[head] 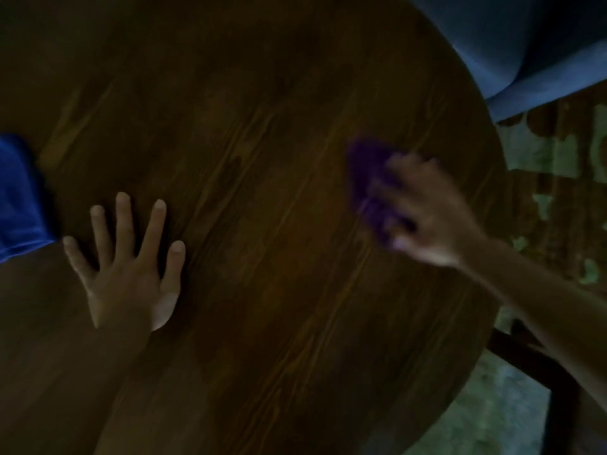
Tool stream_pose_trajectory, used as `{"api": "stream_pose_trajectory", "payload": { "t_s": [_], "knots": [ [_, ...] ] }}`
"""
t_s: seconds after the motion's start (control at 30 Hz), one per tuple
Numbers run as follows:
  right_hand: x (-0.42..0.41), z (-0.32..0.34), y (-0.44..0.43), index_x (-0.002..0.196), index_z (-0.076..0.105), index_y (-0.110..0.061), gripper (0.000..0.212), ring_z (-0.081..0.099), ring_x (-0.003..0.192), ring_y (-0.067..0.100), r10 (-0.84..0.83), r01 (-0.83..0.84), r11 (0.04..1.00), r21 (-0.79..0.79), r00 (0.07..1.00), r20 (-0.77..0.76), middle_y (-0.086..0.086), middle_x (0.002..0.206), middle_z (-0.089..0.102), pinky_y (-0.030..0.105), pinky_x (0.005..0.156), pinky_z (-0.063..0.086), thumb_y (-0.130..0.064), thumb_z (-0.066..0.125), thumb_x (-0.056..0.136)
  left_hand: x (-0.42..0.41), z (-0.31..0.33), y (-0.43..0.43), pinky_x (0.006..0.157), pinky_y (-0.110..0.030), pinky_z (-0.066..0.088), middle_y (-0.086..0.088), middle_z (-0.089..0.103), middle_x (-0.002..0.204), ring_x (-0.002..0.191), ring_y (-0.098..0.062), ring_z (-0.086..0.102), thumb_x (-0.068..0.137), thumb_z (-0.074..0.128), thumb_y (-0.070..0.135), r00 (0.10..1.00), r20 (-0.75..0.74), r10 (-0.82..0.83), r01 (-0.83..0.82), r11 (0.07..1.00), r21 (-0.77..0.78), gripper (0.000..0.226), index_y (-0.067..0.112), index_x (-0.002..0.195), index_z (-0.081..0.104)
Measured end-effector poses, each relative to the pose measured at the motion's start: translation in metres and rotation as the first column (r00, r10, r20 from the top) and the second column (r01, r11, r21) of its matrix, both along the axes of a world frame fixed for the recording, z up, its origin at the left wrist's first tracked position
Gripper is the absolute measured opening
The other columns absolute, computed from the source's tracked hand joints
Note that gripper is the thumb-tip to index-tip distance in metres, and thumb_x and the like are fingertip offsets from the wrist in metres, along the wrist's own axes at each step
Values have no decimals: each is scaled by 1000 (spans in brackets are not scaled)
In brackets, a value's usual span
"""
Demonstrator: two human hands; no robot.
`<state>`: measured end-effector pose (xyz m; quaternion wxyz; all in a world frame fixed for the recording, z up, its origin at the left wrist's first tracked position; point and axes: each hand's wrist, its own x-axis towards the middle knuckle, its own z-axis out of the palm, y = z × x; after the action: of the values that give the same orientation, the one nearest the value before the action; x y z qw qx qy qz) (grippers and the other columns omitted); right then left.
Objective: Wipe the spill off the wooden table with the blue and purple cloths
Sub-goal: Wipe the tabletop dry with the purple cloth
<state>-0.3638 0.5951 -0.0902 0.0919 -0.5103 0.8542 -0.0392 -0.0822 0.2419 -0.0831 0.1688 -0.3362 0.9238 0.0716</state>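
Note:
A round dark wooden table [262, 159] fills most of the view in dim light. My right hand [430, 211] is blurred and pressed on a purple cloth [368, 182] near the table's right edge, fingers closed over it. My left hand [131, 267] lies flat on the wood at the left, fingers spread, holding nothing. A blue cloth [19, 198] rests on the table at the far left edge of the view, just left of my left hand's little finger. No spill can be made out in the dark.
A blue upholstered seat [525, 50] stands beyond the table at the upper right. A patterned floor [551, 165] shows to the right of the table's rim. A dark chair frame [555, 385] sits at the lower right under my right forearm.

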Motion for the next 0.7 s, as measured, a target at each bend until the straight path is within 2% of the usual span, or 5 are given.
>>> {"api": "stream_pose_trajectory", "payload": {
  "t_s": [0.17,0.27,0.4,0.57,0.7],
  "knots": [
    [22,-1,-30,160,36,-27,67,23,154,41,-700,700,714,-24,712,-62,23,161,37,60,124,18,-57,31,101,2,-2,-3,121,-63,-10,4,-17,169,155,-22,-22,98,8,66,1000,-16,0,0,1000,0,66,43,159,-4],
    [164,-4,-32,155,44,-30,65,20,155,43,-22,25,999,-38,997,77,16,165,32,61,126,10,-55,49,95,3,-3,-2,121,-64,-8,4,-18,169,155,-22,-21,98,6,66,1000,-9,6,-6,1000,-14,66,44,159,-6],
    [218,3,43,137,56,-41,50,11,160,29,656,-669,743,23,735,172,7,169,22,47,130,0,-64,54,92,1,-1,-2,121,-65,-6,4,-17,169,155,-25,-19,98,3,65,1000,-26,-6,6,1000,-17,65,44,158,-7],
    [66,-1,80,159,34,-31,67,30,149,46,-13,15,999,47,999,-33,24,162,31,59,120,27,-59,41,98,2,-2,-4,121,-66,-6,1,-12,171,156,-27,-16,98,0,66,999,-27,-29,29,1000,-4,65,43,158,-8],
    [33,0,-1,163,26,-30,73,15,157,37,-789,789,613,33,614,-14,16,170,18,55,127,12,-60,26,97,6,-4,-7,120,-67,-6,1,-11,171,156,-27,-16,99,1,66,997,-63,-45,46,999,17,64,44,158,-8]
  ]
}}
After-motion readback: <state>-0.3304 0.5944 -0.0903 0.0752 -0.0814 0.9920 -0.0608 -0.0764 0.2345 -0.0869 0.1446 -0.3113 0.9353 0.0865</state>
